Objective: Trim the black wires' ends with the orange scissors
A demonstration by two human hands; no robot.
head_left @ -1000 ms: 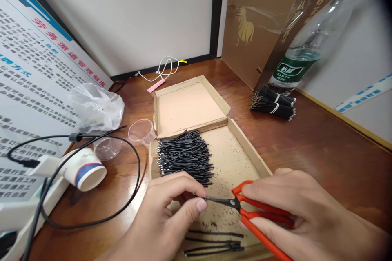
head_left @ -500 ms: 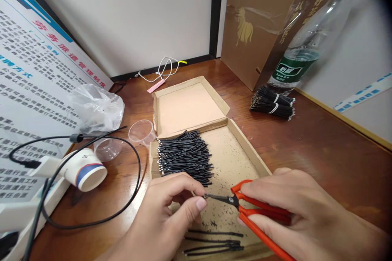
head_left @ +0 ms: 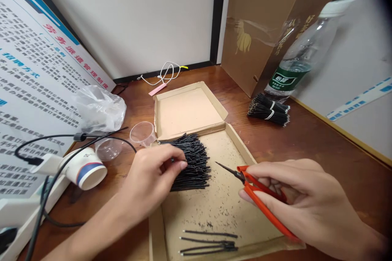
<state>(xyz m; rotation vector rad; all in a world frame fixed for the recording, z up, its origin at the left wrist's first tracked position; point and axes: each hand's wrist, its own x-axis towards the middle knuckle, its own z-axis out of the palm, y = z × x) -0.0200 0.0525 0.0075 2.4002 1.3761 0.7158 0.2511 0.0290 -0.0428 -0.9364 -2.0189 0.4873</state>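
Note:
My left hand is over the left part of a pile of short black wires. Its thumb and forefinger are pinched together, and whatever is between them blends into the dark pile. In my right hand is a pair of red-handled scissors, the narrow dark blades pointing left above the open cardboard box. The blades look closed and touch no wire. Several separate black wires lie side by side near the box's front edge, and tiny black clippings are scattered on its floor.
Tied bundles of black wire lie by a water bottle at the back right, beside a tall brown box. To the left are a paper cup, clear plastic cups, a plastic bag and a black cable.
My left hand has moved up and left, away from the scissors' tip to the wire pile. My right hand still holds the scissors, their tip now apart from the left fingers.

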